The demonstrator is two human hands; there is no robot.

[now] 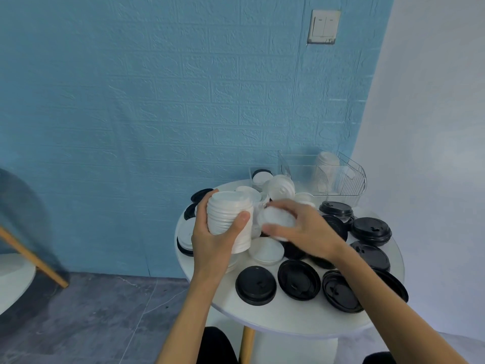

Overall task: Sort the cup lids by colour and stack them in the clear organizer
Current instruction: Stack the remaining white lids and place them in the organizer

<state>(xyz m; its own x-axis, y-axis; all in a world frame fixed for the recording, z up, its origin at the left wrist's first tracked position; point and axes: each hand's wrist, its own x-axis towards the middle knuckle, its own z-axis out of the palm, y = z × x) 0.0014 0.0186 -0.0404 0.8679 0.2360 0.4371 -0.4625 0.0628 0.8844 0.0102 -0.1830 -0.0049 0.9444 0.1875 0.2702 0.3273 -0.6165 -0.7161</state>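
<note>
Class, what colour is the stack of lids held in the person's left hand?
White: the stack of lids in the left hand, seen in the head view.

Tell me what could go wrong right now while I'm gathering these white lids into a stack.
The tall white lid stack in your left hand leans, held only by its sides; it could slip apart as you add the white lid from your right hand. Black lids sit near the table edge; your right forearm might sweep one off.
</note>
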